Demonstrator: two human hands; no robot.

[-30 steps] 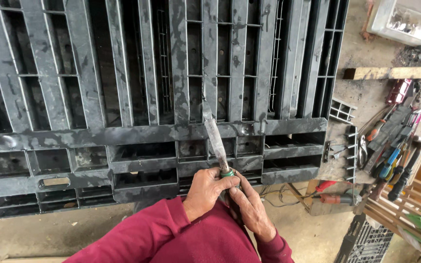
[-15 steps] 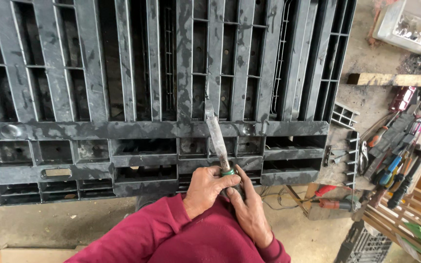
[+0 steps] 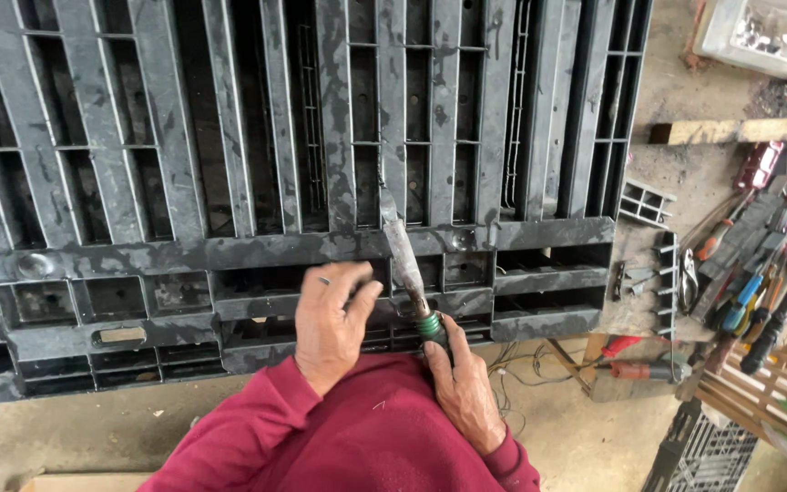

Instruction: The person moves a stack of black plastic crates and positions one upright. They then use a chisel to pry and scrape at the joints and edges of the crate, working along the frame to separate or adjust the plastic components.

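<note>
I wear a dark red, long-sleeved top of soft, sweatshirt-like cloth; both sleeves run down to my wrists and end in ribbed cuffs. My left hand (image 3: 332,323) and right hand (image 3: 463,390) are bare, without gloves or rings.

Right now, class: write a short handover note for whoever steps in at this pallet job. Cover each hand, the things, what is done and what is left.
Right hand: grips the green-collared handle of a flat-bladed tool, blade laid on the black plastic pallet.
Left hand: pinches a thin metal pin at the pallet's front edge, touching it.
Hand tools lie to the right.
Done: cannot tell from this view.
Left: whatever work remains at that front edge.
</note>
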